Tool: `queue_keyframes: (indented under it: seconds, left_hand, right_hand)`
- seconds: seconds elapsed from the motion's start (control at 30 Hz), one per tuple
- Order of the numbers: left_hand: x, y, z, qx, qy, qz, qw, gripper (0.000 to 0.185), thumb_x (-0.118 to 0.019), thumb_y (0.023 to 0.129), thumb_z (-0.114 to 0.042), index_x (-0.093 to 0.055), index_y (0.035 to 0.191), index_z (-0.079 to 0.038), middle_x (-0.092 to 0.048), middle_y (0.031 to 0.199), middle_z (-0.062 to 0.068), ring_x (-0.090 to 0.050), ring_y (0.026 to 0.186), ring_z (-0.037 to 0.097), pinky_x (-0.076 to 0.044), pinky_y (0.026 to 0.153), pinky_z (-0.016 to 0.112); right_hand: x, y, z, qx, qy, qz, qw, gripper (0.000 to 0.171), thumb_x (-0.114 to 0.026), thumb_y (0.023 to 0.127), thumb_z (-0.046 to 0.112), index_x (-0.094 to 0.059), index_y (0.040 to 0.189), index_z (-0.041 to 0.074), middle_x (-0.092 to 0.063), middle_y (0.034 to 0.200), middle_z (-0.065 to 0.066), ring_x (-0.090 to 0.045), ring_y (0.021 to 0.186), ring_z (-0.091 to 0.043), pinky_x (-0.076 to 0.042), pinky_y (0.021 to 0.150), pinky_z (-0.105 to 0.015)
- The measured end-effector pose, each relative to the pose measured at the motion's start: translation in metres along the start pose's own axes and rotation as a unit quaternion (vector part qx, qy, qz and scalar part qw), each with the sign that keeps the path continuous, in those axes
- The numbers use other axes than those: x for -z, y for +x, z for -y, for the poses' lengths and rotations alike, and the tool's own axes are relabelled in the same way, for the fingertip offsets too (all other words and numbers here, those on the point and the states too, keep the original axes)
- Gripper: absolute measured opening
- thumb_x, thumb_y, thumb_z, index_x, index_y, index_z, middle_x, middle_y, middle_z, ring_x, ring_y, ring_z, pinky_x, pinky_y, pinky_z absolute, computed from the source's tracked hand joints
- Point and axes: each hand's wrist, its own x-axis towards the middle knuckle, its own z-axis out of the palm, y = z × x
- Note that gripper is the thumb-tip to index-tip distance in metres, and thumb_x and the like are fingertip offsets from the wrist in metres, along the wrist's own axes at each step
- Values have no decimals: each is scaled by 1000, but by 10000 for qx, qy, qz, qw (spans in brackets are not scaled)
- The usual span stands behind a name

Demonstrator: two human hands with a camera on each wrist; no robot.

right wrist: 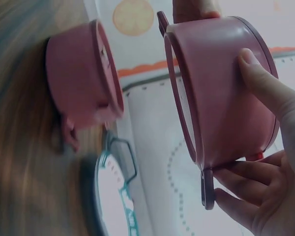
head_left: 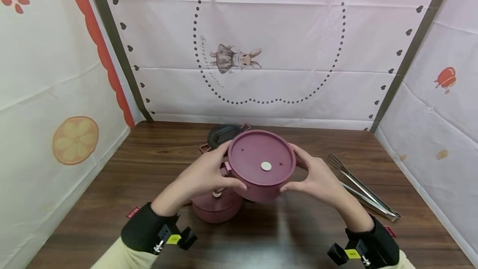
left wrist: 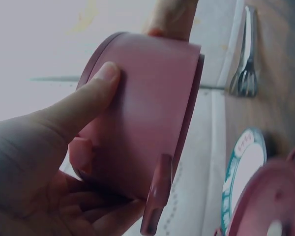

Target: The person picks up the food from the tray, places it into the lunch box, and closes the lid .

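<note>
Between both hands a pink toy pot (head_left: pixel 261 157) is held up above the table, one flat round face with a white dot turned toward the head camera. My left hand (head_left: pixel 209 171) grips its left side, thumb along the wall and fingers round by a handle. On the opposite side my right hand (head_left: pixel 317 175) grips it, its thumb on the wall too. In the right wrist view the rim (right wrist: pixel 184 98) with the handles faces the table side, something pale inside. Lower and to the left, a second pink pot (head_left: pixel 218 209) stands on the table, partly hidden by the held one.
Metal tongs (head_left: pixel 364 190) lie on the right of the wooden table (head_left: pixel 168 140). Behind the pots is a black rounded thing (head_left: pixel 223 135) beside pink handles. A plate with a teal patterned rim (left wrist: pixel 228 182) shows in the wrist views. Printed cloth walls (head_left: pixel 276 32) enclose the back and sides.
</note>
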Motion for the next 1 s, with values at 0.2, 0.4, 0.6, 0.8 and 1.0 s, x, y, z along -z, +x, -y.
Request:
queue_keyframes:
  seconds: [0.2,0.4,0.6,0.8,1.0]
  left_hand:
    - [25,-11,25,52,-130,80,9999,104,-88,72,-41,-32,155,-12,-57,144,11,-54,134,28,-48,107,51]
    - [41,-18,59,-78,-314,274,9991,104,-87,74,-39,-29,156,-13,-54,147,12,-51,137,31,-49,106,49]
    - [44,-22,91,-257,-523,461,9972,103,-86,77,-35,-26,158,-12,-44,155,15,-45,141,37,-46,109,53]
    - [48,-25,114,-293,-993,835,9911,101,-85,80,-28,-23,159,-15,-35,160,13,-39,144,37,-43,111,52]
    - [51,-29,136,-267,-1401,1250,9818,101,-83,81,-20,-20,160,-16,-31,162,13,-37,144,35,-41,110,46]
  right_hand:
    - [-17,20,15,116,222,134,9996,97,-90,72,34,-39,153,18,-71,123,-4,-69,110,-17,-60,83,-34]
    - [-40,32,20,264,81,202,9994,92,-85,75,38,-40,152,15,-67,132,-4,-67,118,-16,-55,100,-38]
    - [-59,35,23,405,-84,237,9989,89,-79,82,36,-36,154,7,-61,141,-10,-65,122,-21,-53,102,-40]
    - [-74,33,24,577,-114,282,9979,79,-74,89,31,-36,154,5,-62,139,-11,-66,120,-22,-55,99,-40]
    - [-86,28,23,565,-177,525,9969,75,-72,92,25,-35,153,2,-67,131,-14,-64,65,-6,-55,68,-22]
